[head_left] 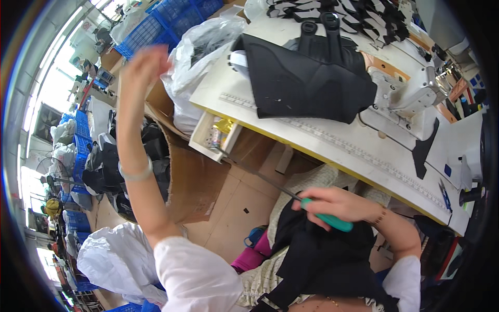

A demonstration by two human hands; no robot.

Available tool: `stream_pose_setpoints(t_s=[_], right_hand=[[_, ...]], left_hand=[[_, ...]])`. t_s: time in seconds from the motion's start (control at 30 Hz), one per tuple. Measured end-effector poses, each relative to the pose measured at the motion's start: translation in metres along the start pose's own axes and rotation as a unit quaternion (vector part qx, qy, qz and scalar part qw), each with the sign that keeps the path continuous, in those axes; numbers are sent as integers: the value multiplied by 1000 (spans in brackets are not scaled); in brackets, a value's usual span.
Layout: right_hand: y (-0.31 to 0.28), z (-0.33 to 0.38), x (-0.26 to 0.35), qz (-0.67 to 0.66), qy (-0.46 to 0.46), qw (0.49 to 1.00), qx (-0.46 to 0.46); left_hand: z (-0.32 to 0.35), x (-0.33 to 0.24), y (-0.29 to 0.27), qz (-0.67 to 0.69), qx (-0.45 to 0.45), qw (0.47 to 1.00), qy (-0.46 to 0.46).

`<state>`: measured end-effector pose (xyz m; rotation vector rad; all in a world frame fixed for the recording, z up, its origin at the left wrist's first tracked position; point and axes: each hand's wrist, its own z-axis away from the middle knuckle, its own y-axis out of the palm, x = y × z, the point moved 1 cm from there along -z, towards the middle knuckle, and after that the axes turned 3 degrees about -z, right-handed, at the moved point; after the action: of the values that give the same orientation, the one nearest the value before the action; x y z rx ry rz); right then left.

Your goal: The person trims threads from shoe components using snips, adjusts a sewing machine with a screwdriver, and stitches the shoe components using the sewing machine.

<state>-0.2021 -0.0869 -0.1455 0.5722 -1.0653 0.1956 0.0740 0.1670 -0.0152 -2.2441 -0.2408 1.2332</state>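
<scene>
My right hand (335, 208) is closed around the green handle of a long screwdriver (265, 177). Its thin shaft points up and left, and the tip appears in line with an open small white drawer (202, 136) under the table edge. A shiny yellow packet (223, 126) lies inside that drawer. My left hand (145, 65) is raised at the upper left, near a clear plastic bag (187, 83); motion smears its fingers. Black material (322, 255) covers my lap below the screwdriver. A black shaped panel with straps (306, 83) lies on the white table.
A sewing machine (405, 93) stands on the table's right side. A ruler strip (343, 140) runs along the table's front. Blue snips (445, 195) lie at the right corner. Left of the table is a cardboard box (192, 177) beside black pieces (99, 169); blue crates (156, 26) stand behind.
</scene>
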Motion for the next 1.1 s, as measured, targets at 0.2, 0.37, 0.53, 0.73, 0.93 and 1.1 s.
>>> stream_pose_setpoints(t_s=[0.2,0.37,0.53,0.73,0.93,1.1], right_hand=[[43,-145,-3,-42,-69,989,-122],[59,-224,-29,-41,-115,969,-214],[37,-303,-21,98,-179,911,-359],[3,-343,9,117,-106,930,-332],[16,-301,0,212,-285,888,-293],[23,-191,13,369,-415,802,-221]], left_hand=[[157,148,-5,-40,58,953,-296],[217,184,47,242,116,885,-379],[211,181,90,358,41,852,-380],[205,175,98,471,-13,799,-372],[194,168,94,470,6,816,-337],[161,178,112,531,36,769,-354]])
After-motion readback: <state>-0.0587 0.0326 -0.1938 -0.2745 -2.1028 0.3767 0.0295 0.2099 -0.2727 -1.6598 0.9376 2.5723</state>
